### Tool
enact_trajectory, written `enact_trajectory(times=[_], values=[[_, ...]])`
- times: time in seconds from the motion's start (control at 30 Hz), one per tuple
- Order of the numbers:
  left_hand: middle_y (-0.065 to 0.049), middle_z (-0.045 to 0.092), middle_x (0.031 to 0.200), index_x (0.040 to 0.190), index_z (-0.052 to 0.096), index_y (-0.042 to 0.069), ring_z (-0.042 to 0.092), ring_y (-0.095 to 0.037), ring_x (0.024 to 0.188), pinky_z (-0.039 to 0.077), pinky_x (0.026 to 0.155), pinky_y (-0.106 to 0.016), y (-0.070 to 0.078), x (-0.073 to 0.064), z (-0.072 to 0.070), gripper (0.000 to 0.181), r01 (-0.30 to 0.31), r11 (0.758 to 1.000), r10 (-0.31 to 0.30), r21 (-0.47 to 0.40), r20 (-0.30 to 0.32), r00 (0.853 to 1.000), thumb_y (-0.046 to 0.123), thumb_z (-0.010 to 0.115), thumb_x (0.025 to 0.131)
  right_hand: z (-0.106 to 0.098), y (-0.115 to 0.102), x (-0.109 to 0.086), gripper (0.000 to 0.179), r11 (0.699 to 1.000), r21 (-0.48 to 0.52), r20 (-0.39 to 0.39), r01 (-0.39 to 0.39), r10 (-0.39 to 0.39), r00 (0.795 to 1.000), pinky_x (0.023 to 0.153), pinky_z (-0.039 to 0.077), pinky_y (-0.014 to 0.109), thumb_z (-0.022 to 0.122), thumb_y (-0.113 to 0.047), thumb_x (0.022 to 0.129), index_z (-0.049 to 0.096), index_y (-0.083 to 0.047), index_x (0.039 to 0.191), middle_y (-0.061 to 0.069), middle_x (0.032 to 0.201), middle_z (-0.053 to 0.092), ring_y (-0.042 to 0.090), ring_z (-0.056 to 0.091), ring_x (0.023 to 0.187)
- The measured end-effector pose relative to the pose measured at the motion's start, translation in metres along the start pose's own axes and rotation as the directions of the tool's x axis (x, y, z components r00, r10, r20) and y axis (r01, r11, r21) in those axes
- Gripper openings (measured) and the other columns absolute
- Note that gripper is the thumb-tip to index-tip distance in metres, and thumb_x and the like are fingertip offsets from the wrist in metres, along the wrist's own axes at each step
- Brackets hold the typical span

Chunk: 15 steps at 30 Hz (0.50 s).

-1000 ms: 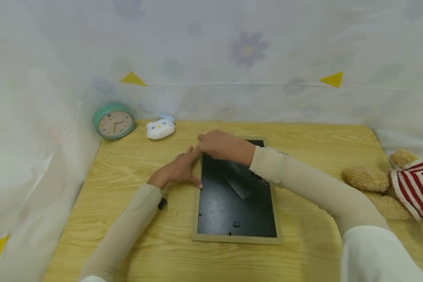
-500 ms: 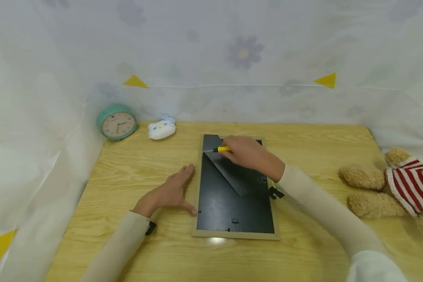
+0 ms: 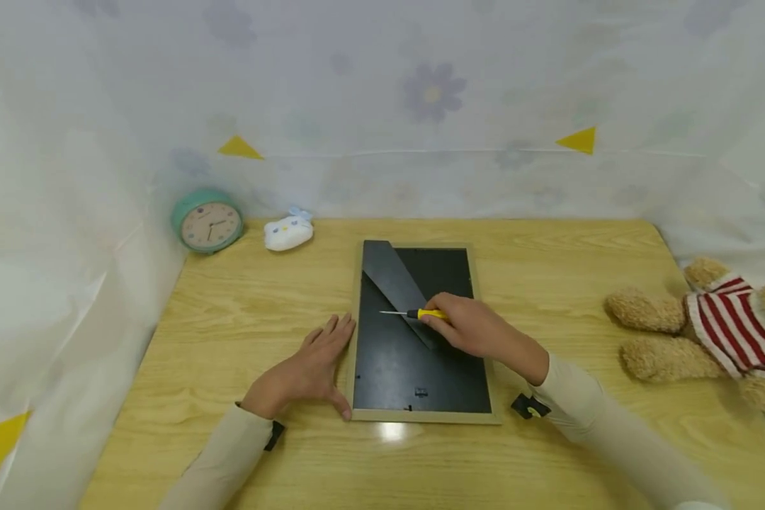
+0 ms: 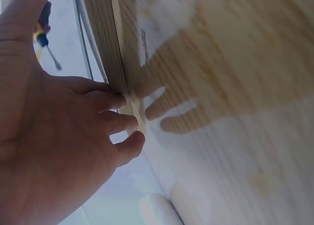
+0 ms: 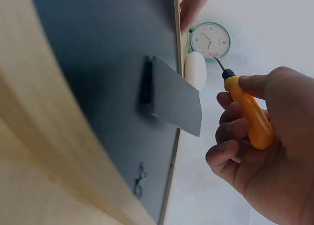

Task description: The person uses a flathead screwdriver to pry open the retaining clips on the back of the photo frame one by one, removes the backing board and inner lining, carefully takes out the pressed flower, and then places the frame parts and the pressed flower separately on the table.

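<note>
A picture frame with a pale wooden border and black backing lies face down on the table. Its black stand flap slants across the back, and the right wrist view shows it raised off the backing. My right hand holds a screwdriver by its yellow handle above the frame, the metal tip pointing left and touching nothing. My left hand rests at the frame's left border with the fingers fairly straight. In the left wrist view those fingers lie against the wooden edge.
A green alarm clock stands at the back left corner, beside a small white plush cat head. At the right edge of the table lies a teddy bear in a red-striped top. White flowered cloth hangs behind.
My right hand has drawn back from the frame's upper left edge toward its middle right, bringing the screwdriver into sight. The left hand has slid down along the left border.
</note>
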<state>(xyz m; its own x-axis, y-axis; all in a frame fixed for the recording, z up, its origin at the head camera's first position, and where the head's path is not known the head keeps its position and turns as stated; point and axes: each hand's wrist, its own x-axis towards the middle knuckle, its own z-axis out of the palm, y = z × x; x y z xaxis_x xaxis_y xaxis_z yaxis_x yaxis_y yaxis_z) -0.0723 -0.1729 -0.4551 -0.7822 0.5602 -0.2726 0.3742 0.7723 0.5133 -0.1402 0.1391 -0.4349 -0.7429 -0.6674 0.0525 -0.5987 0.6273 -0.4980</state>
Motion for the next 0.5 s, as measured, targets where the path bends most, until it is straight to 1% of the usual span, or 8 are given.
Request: enact_trajectory(times=[0.17, 0.3, 0.5], values=[[-0.021, 0.005, 0.165, 0.158, 0.01, -0.004, 0.004, -0.042, 0.151, 0.015, 0.117, -0.061, 0.001, 0.004, 0.002, 0.15, -0.006, 1.0, 0.006, -0.002, -0.015, 1.0, 0.057, 0.095, 0.051, 0.005, 0.0, -0.014, 0.019, 1.0, -0.007, 0.012, 0.001, -0.001, 1.0, 0.063, 0.047, 0.025, 0.066, -0.022, 0.098, 0.064, -0.007, 0.11, 0.0, 0.094, 0.064, 0.008, 0.05, 0.069], [-0.021, 0.003, 0.166, 0.158, 0.007, -0.004, 0.004, -0.043, 0.151, 0.015, 0.117, -0.06, 0.002, 0.012, 0.004, 0.151, -0.019, 1.0, 0.02, 0.022, -0.019, 1.0, 0.062, 0.092, 0.053, 0.007, -0.001, -0.021, 0.017, 1.0, -0.003, 0.023, 0.009, -0.009, 1.0, 0.063, 0.048, 0.026, 0.068, -0.02, 0.096, 0.064, -0.008, 0.108, -0.001, 0.094, 0.065, 0.007, 0.051, 0.07], [-0.018, -0.001, 0.166, 0.159, 0.003, -0.002, 0.0, -0.039, 0.152, 0.012, 0.119, -0.057, 0.003, 0.029, -0.002, 0.15, -0.007, 0.999, 0.006, 0.047, 0.018, 1.0, 0.066, 0.089, 0.056, 0.009, 0.0, -0.026, 0.015, 1.0, -0.004, 0.048, 0.03, -0.03, 0.998, 0.064, 0.049, 0.024, 0.07, -0.018, 0.095, 0.064, -0.01, 0.106, -0.002, 0.093, 0.065, 0.005, 0.052, 0.069]])
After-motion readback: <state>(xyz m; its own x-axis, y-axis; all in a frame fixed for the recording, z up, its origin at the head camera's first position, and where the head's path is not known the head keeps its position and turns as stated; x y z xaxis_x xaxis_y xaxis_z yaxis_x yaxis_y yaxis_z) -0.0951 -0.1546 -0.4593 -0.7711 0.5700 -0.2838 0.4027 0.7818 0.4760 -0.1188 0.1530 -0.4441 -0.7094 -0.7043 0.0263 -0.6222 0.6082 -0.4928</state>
